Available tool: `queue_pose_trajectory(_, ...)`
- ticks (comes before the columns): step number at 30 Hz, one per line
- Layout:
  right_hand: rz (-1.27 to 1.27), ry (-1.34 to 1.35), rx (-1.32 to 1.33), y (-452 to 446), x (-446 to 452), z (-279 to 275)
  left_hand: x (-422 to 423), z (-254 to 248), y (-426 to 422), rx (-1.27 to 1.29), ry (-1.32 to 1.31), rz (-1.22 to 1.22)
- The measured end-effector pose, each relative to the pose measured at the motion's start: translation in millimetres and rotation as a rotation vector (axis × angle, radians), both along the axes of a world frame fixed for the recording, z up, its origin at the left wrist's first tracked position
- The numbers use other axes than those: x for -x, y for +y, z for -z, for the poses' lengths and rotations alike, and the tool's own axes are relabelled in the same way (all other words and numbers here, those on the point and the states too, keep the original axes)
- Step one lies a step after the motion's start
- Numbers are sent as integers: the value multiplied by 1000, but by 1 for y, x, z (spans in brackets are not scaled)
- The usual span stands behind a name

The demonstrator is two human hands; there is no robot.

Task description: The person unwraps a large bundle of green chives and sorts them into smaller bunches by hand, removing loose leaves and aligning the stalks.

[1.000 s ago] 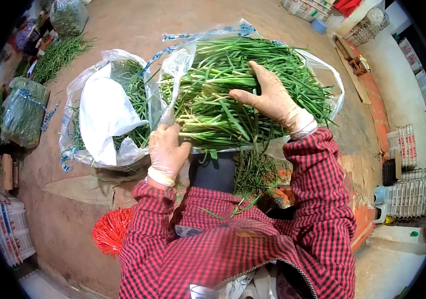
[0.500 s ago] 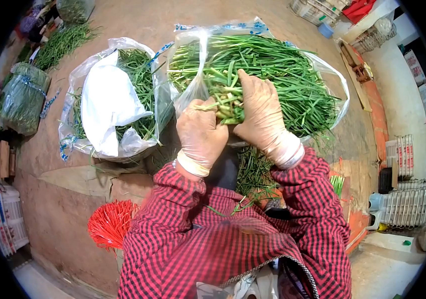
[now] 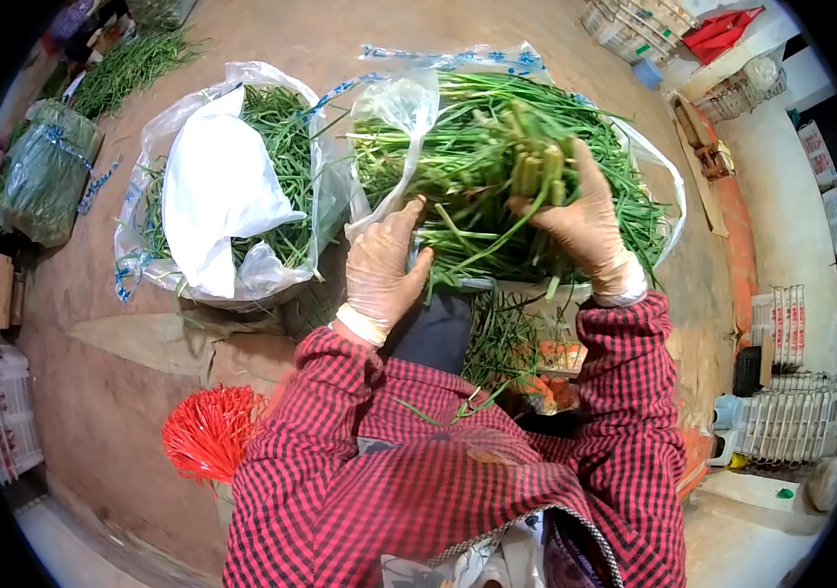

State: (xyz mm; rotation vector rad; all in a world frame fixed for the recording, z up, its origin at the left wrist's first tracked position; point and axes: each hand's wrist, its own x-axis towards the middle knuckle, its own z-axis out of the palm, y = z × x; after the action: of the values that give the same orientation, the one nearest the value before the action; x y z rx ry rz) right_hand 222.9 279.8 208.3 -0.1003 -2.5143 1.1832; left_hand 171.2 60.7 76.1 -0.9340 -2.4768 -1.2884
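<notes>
My right hand (image 3: 590, 216), in a thin pale glove, is closed around a bunch of long green stalks that look like garlic chives (image 3: 541, 171). Their cut ends point up towards me, above the opened clear bag. More loose chives (image 3: 448, 108) fill that plastic bag (image 3: 408, 98). At the bag's near left edge is my left hand (image 3: 384, 269), also gloved, its thumb and fingers apart with nothing held between them. Its fingertips touch or nearly touch the bag's gathered plastic.
Left of it stands another clear bag (image 3: 139, 220) of greens, with a white sheet (image 3: 217, 191) on top. Red ties (image 3: 208, 431) lie on the floor at lower left. A wrapped green bundle (image 3: 51, 176) and loose greens (image 3: 134, 73) are further left. Crates (image 3: 795, 421) stand right.
My right hand has moved right and tipped the bunch so its cut ends face up. My left hand has come off the stalk ends, and its fingers have opened.
</notes>
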Motion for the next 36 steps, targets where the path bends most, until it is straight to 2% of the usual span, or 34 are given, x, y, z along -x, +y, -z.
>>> queue_pose_trajectory(2, 58, 38, 51, 9, -6, -5, 2, -1, 0, 69, -29, 18)
queue_pose_trajectory(3, 39, 106, 264, 11, -9, -7, 2, -2, 0, 107, -34, 12)
queue_pose_trajectory(4, 135, 94, 257, 23, -12, -9, 3, -1, -1, 104, -36, 9)
queue_pose_trajectory(6, 235, 142, 476, 42, -23, -23, 3, 1, -1, 103, -28, -2)
queue_pose_trajectory(8, 304, 246, 529, 59, -29, -31, 0, -9, -3, 61, -57, 10)
queue_pose_trajectory(10, 310, 251, 527, 70, -35, -28, -6, -32, -7, 94, 146, -83)
queue_pose_trajectory(12, 328, 121, 458, 71, -38, -28, -19, -62, -11, -111, 266, -102)
queue_pose_trajectory(14, 284, 199, 451, 56, -33, -28, -32, -69, -8, -428, 297, 30)
queue_pose_trajectory(15, 301, 145, 467, 54, -33, -27, -44, -75, 5, -699, 134, 162)
queue_pose_trajectory(16, 314, 91, 483, 53, -33, -26, -57, -77, 15, -820, -107, 291)
queue_pose_trajectory(18, 259, 119, 440, 45, -27, -27, -60, -77, 47, -974, -333, 396)
queue_pose_trajectory(20, 208, 146, 487, 37, -24, -26, -45, -73, 74, -950, -573, 486)
queue_pose_trajectory(21, 184, 138, 474, 34, -23, -24, -35, -72, 88, -1031, -681, 553)
queue_pose_trajectory(22, 161, 129, 461, 34, -21, -22, -24, -67, 104, -1159, -839, 627)
queue_pose_trajectory(24, 49, 13, 359, 31, -18, -20, -2, -65, 127, -1435, -1337, 570)
queue_pose_trajectory(25, -36, -28, 260, 26, -16, -15, -1, -76, 124, -1284, -1224, 637)
queue_pose_trajectory(26, -121, -69, 161, 25, -14, -11, 0, -74, 134, -1331, -1340, 570)
queue_pose_trajectory(27, -122, -67, 161, 28, -12, -11, 1, -72, 135, -1308, -1247, 619)
queue_pose_trajectory(28, -150, -103, 224, 31, -11, -11, 0, -68, 135, -1281, -1158, 662)
queue_pose_trajectory(32, -120, -208, 450, 27, -8, -9, 0, -55, 149, -1322, -1120, 578)
queue_pose_trajectory(35, -76, -30, 370, 22, -3, 6, 7, -60, 154, -1382, -1115, 567)
queue_pose_trajectory(36, -59, 42, 338, 20, -3, 11, 11, -52, 156, -1317, -1000, 601)
